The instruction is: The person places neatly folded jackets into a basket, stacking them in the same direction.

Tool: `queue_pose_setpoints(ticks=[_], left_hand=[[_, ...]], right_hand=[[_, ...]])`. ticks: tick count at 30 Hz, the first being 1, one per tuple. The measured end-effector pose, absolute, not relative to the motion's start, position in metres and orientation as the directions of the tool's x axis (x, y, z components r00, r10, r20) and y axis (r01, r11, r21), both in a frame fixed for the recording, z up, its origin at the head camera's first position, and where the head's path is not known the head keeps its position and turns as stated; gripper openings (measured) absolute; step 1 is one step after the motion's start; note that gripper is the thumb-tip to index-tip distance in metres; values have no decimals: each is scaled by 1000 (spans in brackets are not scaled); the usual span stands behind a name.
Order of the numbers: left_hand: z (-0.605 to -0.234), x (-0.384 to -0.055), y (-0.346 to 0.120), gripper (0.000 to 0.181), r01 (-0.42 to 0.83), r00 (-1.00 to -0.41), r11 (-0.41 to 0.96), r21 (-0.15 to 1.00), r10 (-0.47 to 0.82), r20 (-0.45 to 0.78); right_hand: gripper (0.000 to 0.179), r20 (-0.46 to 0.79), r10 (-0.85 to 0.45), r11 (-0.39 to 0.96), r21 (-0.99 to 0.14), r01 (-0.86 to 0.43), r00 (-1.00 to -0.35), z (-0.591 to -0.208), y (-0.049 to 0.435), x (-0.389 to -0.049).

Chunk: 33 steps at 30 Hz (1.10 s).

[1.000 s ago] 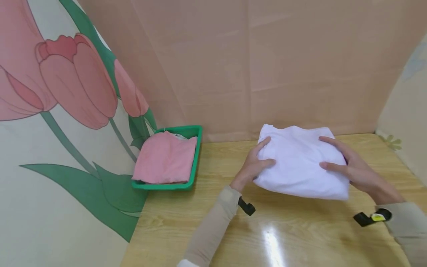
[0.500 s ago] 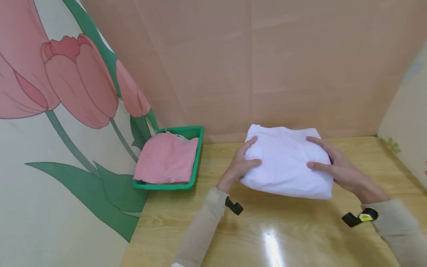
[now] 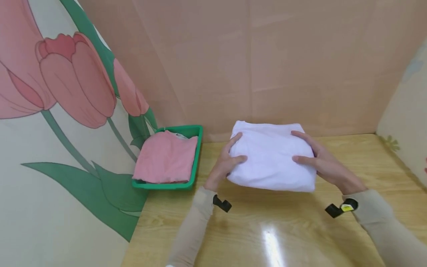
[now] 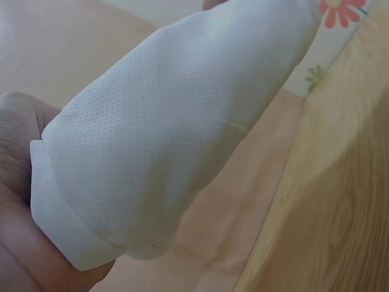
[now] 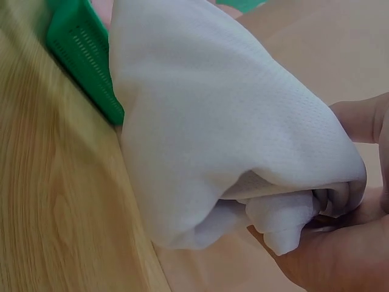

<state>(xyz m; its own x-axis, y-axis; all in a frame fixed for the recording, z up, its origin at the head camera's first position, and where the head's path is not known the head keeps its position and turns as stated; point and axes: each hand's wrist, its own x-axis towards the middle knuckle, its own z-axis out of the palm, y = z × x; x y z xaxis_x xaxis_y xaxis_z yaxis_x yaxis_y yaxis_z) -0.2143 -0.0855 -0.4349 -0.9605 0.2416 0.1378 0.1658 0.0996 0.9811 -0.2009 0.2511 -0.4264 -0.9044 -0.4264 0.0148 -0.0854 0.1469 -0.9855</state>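
Both hands hold a folded white garment (image 3: 271,159) in the air above the wooden table. My left hand (image 3: 225,163) grips its left side, thumb and a finger on the near face and the other fingers hidden behind. On the opposite side my right hand (image 3: 321,159) grips it the same way. Seen from the left wrist, the white cloth (image 4: 152,140) shows a fine dotted weave. Folded layers of the cloth (image 5: 200,109) gape at the edge beside the hand in the right wrist view. What kind of garment it is cannot be made out.
A green plastic basket (image 3: 197,159) stands at the table's back left, against the tulip-painted wall (image 3: 66,207). Inside it lies a folded pink cloth (image 3: 166,159), with something pale behind. Brown sheeting (image 3: 267,66) covers the back wall. Light glares off the wooden table (image 3: 233,230).
Both hands have carried the white garment leftward, nearer the green basket, and slightly up in the head view. Their grip on it looks the same. The basket and pink cloth stay put.
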Motion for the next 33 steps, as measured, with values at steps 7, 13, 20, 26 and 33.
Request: queue_pose_setpoints(ticks=[7, 13, 20, 26, 33], left_hand=[[-426, -213, -106, 84, 179, -962, 80, 981, 224, 158], [-423, -213, -127, 84, 224, -954, 59, 973, 217, 206], [-415, -211, -150, 85, 270, -946, 63, 961, 205, 252], [-413, -211, -168, 85, 271, -953, 97, 958, 167, 252], [-405, -214, -188, 83, 251, -965, 170, 953, 118, 233]], right_hand=[[86, 5, -438, 125, -990, -66, -899, -420, 229, -209], [87, 32, -487, 94, -992, -89, -873, -418, 209, -215], [84, 113, -562, -40, -993, -109, -819, -416, 188, -223], [82, 145, -612, -112, -989, -96, -778, -414, 173, -229], [83, 132, -597, -93, -991, -95, -791, -408, 150, -239]])
